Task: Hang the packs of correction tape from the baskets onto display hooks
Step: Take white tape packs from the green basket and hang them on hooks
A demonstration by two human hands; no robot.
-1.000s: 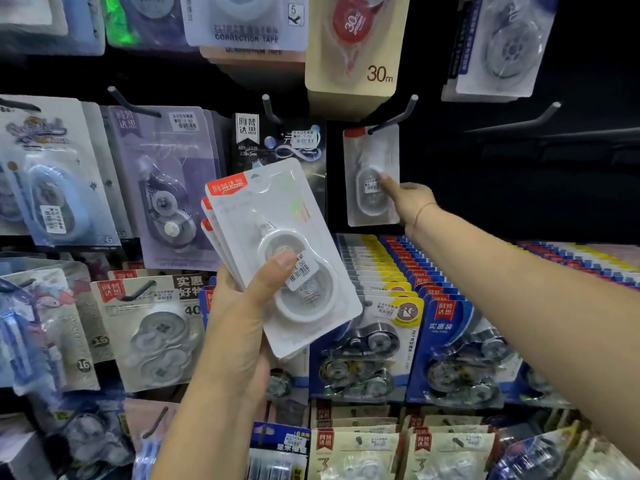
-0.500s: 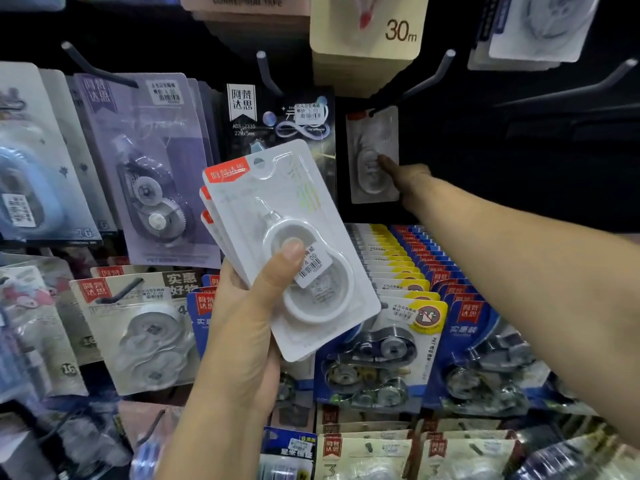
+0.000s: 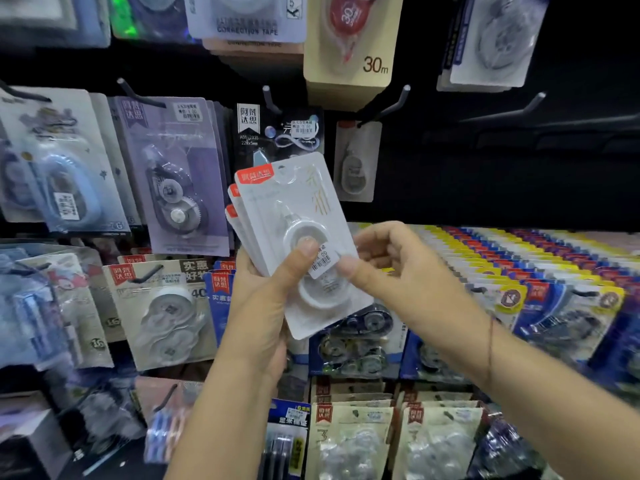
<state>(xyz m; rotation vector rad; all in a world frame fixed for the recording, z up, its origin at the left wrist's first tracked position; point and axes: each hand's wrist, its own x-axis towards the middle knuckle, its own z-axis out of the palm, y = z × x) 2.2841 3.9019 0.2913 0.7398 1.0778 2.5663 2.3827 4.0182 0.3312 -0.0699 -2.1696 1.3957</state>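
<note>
My left grip (image 3: 263, 306) was closed round a fan of white correction tape packs (image 3: 242, 223). Its thumb pressed flat on the round blister of the front pack (image 3: 301, 202). I held the fan up before the display wall, below and left of the hook (image 3: 388, 105) I judged to be theirs. My right grip (image 3: 391, 268) pinched that front pack at its right edge, thumb on the price label and fingers curled behind.

What worried me was the peel-off. With my left thumb bearing down on the very pack I meant to draw away, a pull could drag the one beneath along or spill the whole fan. The packs looked slick, so a loose pinch might let one slide. The hang hole at the top was small and the hook slanted upward, so a poor aim could bend the card. It could also nudge the hung pack (image 3: 356, 161) off the hook's tip.

By the red corners I counted three packs in the fan, though more may have hidden behind. One matching pack hung on the hook. Right of it stood one bare hook (image 3: 509, 110). No basket showed anywhere in view
</note>
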